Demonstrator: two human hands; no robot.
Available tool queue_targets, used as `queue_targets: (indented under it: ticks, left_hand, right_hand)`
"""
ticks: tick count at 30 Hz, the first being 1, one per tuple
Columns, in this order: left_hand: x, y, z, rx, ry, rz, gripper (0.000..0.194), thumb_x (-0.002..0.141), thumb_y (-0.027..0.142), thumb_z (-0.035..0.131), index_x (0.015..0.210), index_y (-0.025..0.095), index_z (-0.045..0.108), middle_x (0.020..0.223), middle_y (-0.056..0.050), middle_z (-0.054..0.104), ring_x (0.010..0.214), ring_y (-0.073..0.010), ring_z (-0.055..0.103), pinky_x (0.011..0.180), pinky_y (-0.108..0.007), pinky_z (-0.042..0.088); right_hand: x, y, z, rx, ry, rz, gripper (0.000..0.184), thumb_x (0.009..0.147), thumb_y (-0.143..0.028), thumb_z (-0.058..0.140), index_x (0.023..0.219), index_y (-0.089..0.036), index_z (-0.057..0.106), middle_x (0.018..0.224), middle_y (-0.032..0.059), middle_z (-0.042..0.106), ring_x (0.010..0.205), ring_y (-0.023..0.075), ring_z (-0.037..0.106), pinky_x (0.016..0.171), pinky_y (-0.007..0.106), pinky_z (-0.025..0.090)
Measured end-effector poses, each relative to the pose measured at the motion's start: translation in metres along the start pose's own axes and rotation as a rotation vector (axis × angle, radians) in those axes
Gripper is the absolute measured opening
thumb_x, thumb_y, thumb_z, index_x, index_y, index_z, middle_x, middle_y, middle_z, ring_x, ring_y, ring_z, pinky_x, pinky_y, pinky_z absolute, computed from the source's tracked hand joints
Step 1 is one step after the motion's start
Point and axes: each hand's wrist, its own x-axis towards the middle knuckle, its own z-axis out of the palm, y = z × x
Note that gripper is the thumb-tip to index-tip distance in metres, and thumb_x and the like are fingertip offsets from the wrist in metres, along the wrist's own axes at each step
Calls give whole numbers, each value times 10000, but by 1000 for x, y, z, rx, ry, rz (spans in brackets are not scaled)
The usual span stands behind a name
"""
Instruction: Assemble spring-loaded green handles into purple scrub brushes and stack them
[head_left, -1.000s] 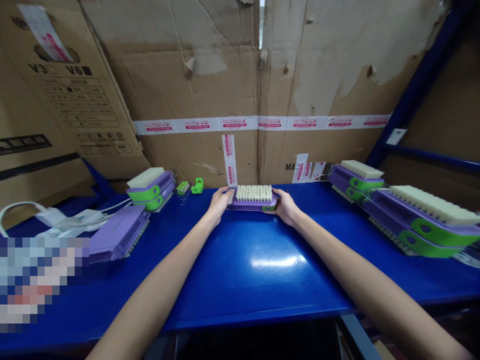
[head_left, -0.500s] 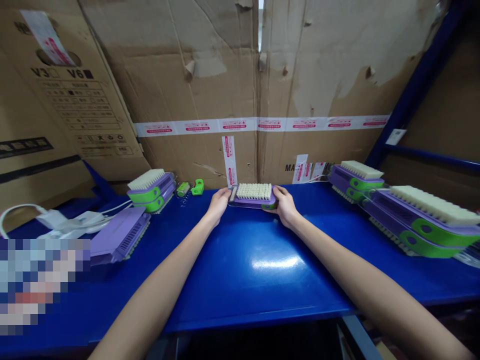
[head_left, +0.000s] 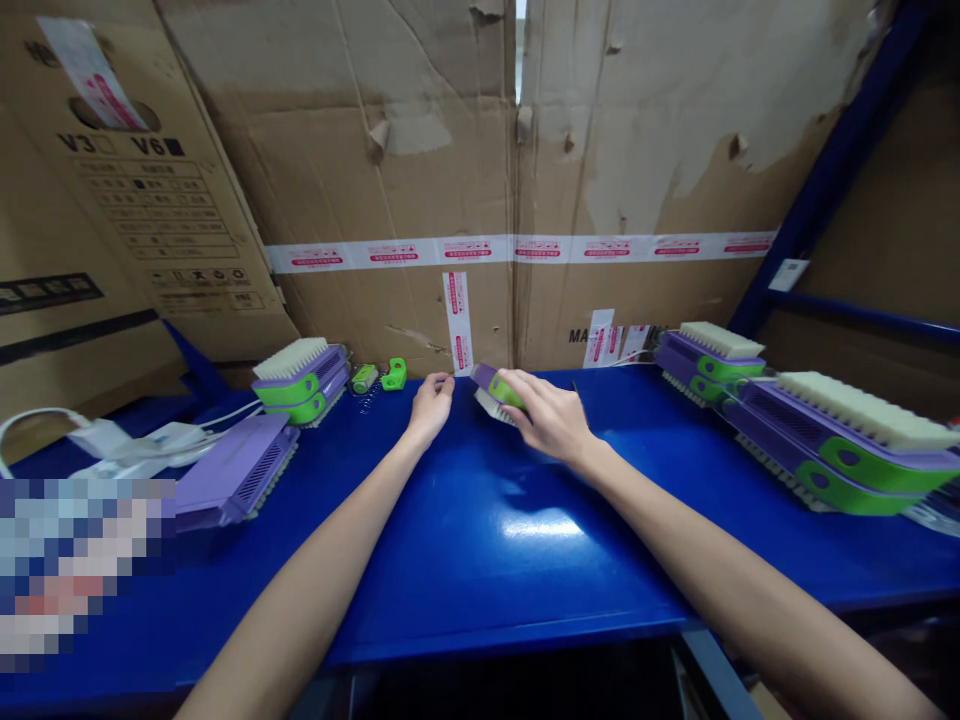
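Observation:
My right hand [head_left: 551, 415] is wrapped over a purple-and-green brush-like block [head_left: 491, 385], which is tilted with its cream bristled side facing down. Part of the block is hidden under the palm and fingers. To its left, apart from the block, my left hand [head_left: 432, 408] has its fingers drawn together; whether anything small is between them is hidden. Beyond the left hand lie a bright green plastic piece [head_left: 394, 375] and a small green-and-clear part [head_left: 365, 379], with thin coiled wire or springs in front.
At left, a similar bristled block [head_left: 300, 385] stands behind a purple one [head_left: 232, 470] lying bristles down, near white plugs and cables [head_left: 142, 445]. More such blocks [head_left: 840, 430] sit at right on the blue table [head_left: 480, 570]. Cardboard [head_left: 375, 180] walls the back.
The block has turned from bristles up to bristles down, now in my right hand alone. My left hand has let go of it and moved slightly left.

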Motion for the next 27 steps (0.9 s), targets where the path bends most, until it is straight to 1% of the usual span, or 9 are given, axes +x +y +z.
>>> queue_targets:
  ticks: [3,7,9,12,15,18,21,24,27]
  left_hand:
    - [-1,1,-6,168,31,92,194,838,285,506,939,171,627,931,-104,690,889,-216,634,819,-298,451]
    - [-8,8,-16,504,35,178,257,862,359,465,749,200,631,769,-95,682,824,-250,645,762,-312,449]
    - [-13,12,-19,707,13,214,308,885,396,419,787,199,634,755,-107,678,813,-264,653,738,-319,451]
    - [-17,20,-19,978,-36,281,349,921,377,332,954,180,619,832,-139,687,830,-282,664,730,-345,464]
    - [-20,27,-19,1121,-81,299,379,935,355,283,1041,160,590,882,-152,687,857,-298,668,727,-366,479]
    - [-22,36,-23,1197,-117,286,391,936,323,268,1063,132,584,919,-168,682,893,-305,663,732,-369,488]
    - [-24,45,-32,1262,-141,243,367,911,303,328,1079,104,587,967,-193,671,934,-309,651,749,-371,491]
    - [-25,58,-44,1302,-181,163,392,881,363,393,1086,100,599,1028,-202,658,963,-317,638,768,-381,491]
    - [-27,71,-58,1342,-193,121,444,872,420,381,1100,112,605,1066,-207,648,975,-319,630,773,-387,488]
  right_hand:
    - [1,-6,2,-172,-130,-212,439,926,-312,403,1350,-221,470,1301,108,569,1149,276,554,940,397,466]
    - [1,-13,6,-264,-155,-329,433,923,-327,429,1337,-208,474,1243,107,604,1120,264,552,912,383,476]
    - [0,-16,9,-283,-170,-374,436,916,-358,454,1320,-197,482,1209,114,619,1082,254,560,881,373,485]
    - [-1,-19,12,-282,-170,-427,467,898,-457,471,1254,-161,527,1150,137,634,1033,253,566,852,380,491]
    - [-2,-20,14,-230,-101,-410,511,878,-518,475,1209,-138,553,1119,141,638,1049,263,557,885,395,481]
    - [-2,-19,14,-183,-62,-360,502,884,-495,467,1215,-126,551,1131,142,632,1090,265,545,931,400,463]
    - [-2,-16,13,-158,-91,-291,513,884,-487,464,1237,-122,535,1169,153,617,1115,267,540,973,426,435]
    - [-2,-14,13,-140,-147,-231,529,880,-484,469,1271,-130,506,1212,154,599,1145,268,526,1030,480,369]
    - [-3,-14,13,-119,-179,-202,550,877,-479,478,1297,-123,479,1248,152,582,1192,266,495,1077,506,294]
